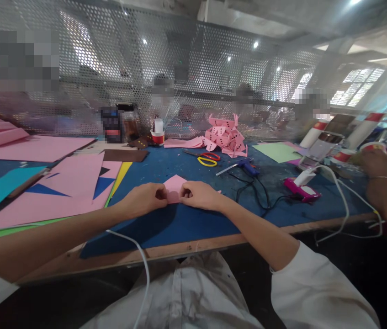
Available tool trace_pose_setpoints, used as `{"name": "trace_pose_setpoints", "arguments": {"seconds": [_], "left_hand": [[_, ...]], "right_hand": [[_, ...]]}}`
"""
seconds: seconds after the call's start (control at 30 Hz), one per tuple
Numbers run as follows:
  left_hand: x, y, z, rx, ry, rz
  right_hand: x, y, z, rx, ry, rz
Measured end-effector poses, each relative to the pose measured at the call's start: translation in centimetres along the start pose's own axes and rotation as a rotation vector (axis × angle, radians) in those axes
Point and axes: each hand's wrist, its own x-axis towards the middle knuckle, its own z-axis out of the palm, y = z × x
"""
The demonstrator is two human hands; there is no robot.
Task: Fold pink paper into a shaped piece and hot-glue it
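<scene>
A small piece of pink paper (174, 185) with a pointed top is held just over the blue tabletop, near the table's front. My left hand (150, 196) pinches its left edge, fingers closed. On the other edge my right hand (198, 195) grips the paper between thumb and curled fingers. Beyond my hands lie scissors (207, 159) with red and yellow handles. A blue glue gun (247, 167) rests to the right of them, its black cord trailing on the table. Farther back is a heap of folded pink paper pieces (224, 137) with dark dots.
Pink sheets (66, 183) with blue and green ones cover the left side. A magenta power strip (301, 189) with white cables sits at right. Behind stands a perforated metal screen (111, 59). Another person's arm (385, 183) reaches in at far right, beside a paper cup (373, 147).
</scene>
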Motion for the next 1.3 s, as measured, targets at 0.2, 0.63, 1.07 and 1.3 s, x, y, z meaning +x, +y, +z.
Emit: {"name": "trace_pose_setpoints", "arguments": {"seconds": [0.2, 0.63, 1.07, 1.3], "left_hand": [[-0.6, -0.6, -0.4, -0.006, 0.002, -0.016], [-0.7, -3.1, -0.5, -0.012, 0.009, -0.002], [-1.2, -3.9, -0.6, -0.020, 0.025, -0.015], [-1.7, -3.9, -0.9, -0.049, 0.028, -0.023]], "right_hand": [[0.0, 0.2, 0.1, -0.007, -0.004, -0.014], [0.1, 0.3, 0.3, 0.010, 0.009, 0.002], [0.1, 0.5, 0.3, 0.020, 0.011, -0.007], [0.1, 0.5, 0.3, 0.029, 0.018, -0.009]]}}
